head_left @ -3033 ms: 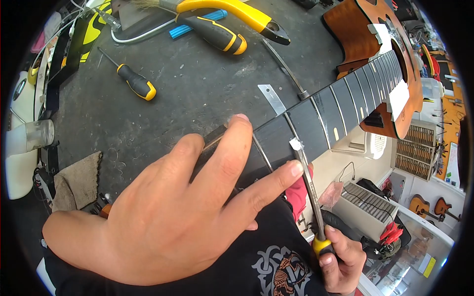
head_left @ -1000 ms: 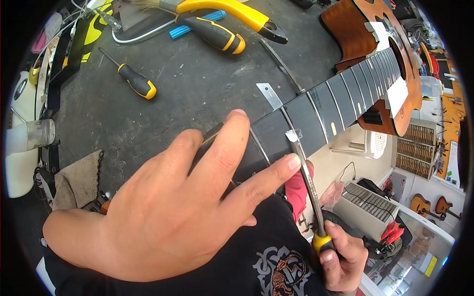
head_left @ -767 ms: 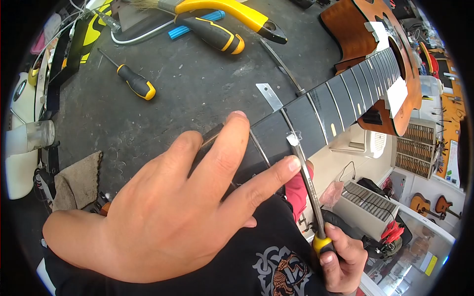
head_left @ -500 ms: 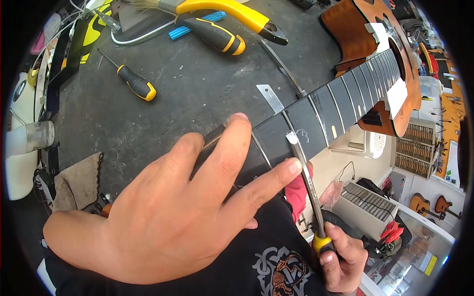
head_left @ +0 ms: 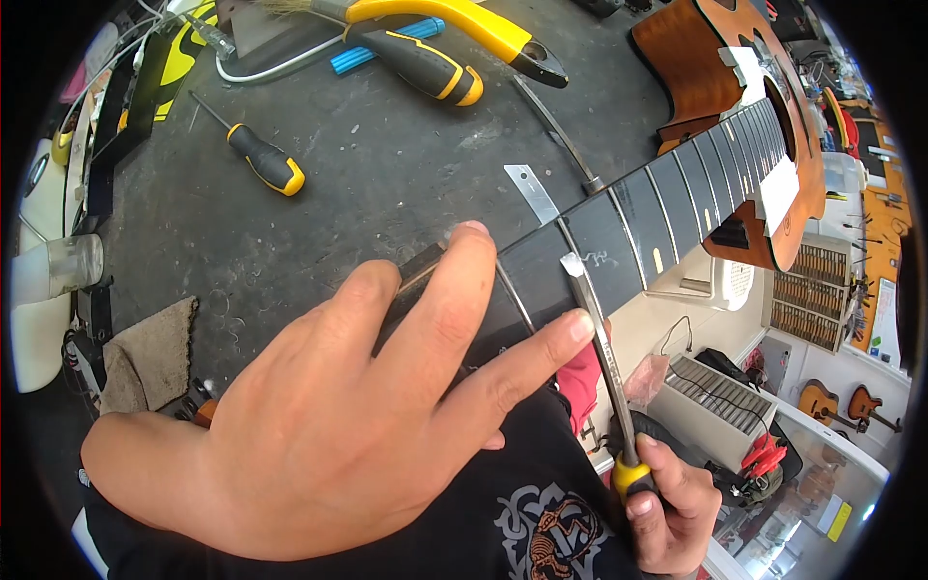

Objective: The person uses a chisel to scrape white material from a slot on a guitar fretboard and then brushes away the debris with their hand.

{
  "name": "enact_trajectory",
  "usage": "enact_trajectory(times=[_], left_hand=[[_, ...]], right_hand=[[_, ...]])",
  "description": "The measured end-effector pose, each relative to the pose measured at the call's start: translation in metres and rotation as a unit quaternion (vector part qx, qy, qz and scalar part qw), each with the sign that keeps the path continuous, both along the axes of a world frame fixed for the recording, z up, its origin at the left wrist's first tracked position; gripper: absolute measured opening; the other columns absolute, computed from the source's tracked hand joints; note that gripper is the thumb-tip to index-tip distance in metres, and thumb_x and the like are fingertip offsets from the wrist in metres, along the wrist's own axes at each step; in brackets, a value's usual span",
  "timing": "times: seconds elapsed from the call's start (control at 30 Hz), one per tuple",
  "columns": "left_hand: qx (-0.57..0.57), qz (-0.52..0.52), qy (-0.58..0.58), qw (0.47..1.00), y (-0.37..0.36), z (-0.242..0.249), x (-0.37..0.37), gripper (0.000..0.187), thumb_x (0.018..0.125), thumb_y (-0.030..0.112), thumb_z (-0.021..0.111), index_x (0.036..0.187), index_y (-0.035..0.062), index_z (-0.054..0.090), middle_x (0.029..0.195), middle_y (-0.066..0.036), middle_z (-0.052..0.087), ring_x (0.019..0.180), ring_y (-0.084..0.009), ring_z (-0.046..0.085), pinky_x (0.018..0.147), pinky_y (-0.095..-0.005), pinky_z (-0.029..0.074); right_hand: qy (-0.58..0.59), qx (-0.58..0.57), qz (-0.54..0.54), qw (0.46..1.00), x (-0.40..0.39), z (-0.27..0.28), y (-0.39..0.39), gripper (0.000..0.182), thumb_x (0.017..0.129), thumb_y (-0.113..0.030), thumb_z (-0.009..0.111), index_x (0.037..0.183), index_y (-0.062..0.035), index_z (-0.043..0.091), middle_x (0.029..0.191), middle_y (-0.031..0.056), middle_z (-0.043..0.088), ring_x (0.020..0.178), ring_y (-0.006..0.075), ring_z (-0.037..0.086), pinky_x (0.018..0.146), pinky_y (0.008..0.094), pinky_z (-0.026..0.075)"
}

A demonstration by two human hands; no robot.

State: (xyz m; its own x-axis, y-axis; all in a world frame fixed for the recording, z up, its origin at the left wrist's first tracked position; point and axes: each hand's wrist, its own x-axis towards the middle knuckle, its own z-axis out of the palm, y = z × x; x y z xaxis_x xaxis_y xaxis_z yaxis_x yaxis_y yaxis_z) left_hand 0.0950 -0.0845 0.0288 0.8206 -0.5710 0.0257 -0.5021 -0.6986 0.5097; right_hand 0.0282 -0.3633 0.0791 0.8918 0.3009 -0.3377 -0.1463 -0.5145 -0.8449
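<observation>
My right hand (head_left: pixel 677 507) grips the yellow and black handle of a chisel (head_left: pixel 604 358) at the lower right. The chisel's flat metal tip rests on the dark fretboard (head_left: pixel 672 184) of an acoustic guitar (head_left: pixel 667 58), between two frets. Thin whitish shavings (head_left: pixel 597 258) curl beside the tip. My left hand (head_left: pixel 358 416) spreads over the neck from the left, its fingers apart. Its index fingertip touches the side of the chisel blade, and other fingers lie across the fretboard. Most of the left thumb is hidden beneath the hand.
On the dark bench (head_left: pixel 290 232) lie a small screwdriver (head_left: pixel 266 159), a larger black-yellow handle (head_left: pixel 420 68), a yellow-handled brush (head_left: pixel 454 24), and a metal ruler (head_left: pixel 532 193). A brown cloth (head_left: pixel 150 358) and a glass jar (head_left: pixel 72 266) are at left. White tape (head_left: pixel 776 193) sits on the guitar.
The chisel tip has shifted very slightly along the fretboard, and the shavings beside it lie a little differently. Both hands keep almost the same pose; the whole view has drifted slightly.
</observation>
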Motion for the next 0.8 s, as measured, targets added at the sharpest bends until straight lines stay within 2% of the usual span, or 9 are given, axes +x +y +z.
enact_trajectory(times=[0.4, 0.8], left_hand=[[0.004, -0.005, 0.008, 1.0, 0.001, 0.0013, 0.0002, 0.093, 0.055, 0.02, 0.09, 0.143, 0.0212, 0.059, 0.14, -0.031, 0.043, 0.098, -0.0377, 0.06, 0.08, -0.0415, 0.054], [-0.012, 0.004, 0.009, 1.0, 0.0006, -0.0017, -0.001, 0.091, 0.057, 0.019, 0.09, 0.142, 0.0205, 0.059, 0.14, -0.031, 0.043, 0.099, -0.038, 0.059, 0.081, -0.0418, 0.054]], right_hand=[[-0.006, -0.004, 0.001, 1.0, 0.0012, -0.0005, 0.0009, 0.04, 0.1, -0.01, 0.062, 0.135, 0.0097, 0.057, 0.122, 0.021, 0.069, 0.11, 0.0239, 0.066, 0.099, 0.0312, 0.046], [-0.016, -0.006, 0.005, 1.0, 0.0025, -0.001, 0.0014, 0.04, 0.1, -0.01, 0.062, 0.135, 0.0096, 0.057, 0.118, 0.0198, 0.07, 0.103, 0.0221, 0.067, 0.095, 0.0301, 0.047]])
